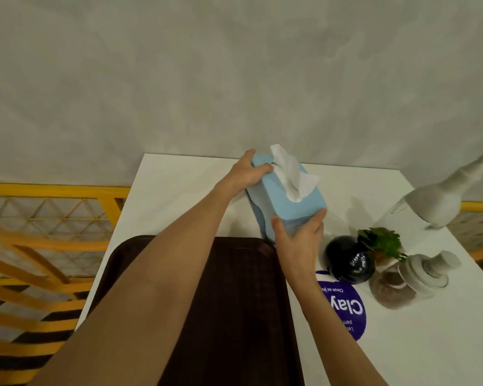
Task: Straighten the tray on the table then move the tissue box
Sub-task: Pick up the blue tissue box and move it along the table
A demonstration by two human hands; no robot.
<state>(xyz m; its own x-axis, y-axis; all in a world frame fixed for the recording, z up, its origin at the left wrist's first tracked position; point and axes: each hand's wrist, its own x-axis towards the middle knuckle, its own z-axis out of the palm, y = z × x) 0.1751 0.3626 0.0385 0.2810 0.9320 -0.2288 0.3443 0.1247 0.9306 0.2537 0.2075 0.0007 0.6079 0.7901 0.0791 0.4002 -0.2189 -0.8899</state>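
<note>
A light blue tissue box [279,196] with a white tissue sticking out of its top sits near the far edge of the white table [173,190]. My left hand [248,171] grips the box's far end and my right hand [299,238] grips its near end. The box looks slightly raised, with a shadow beneath it. A dark brown tray [240,302] lies on the table in front of the box, partly covered by my forearms, its long sides roughly parallel to the table's left edge.
Right of the tray stand a round black vase [346,260] with a green plant [379,240], a brown pump bottle [407,277], a grey bird figurine [441,196] and a purple round sticker [343,307]. A grey wall rises behind. Yellow railings [39,218] run on the left.
</note>
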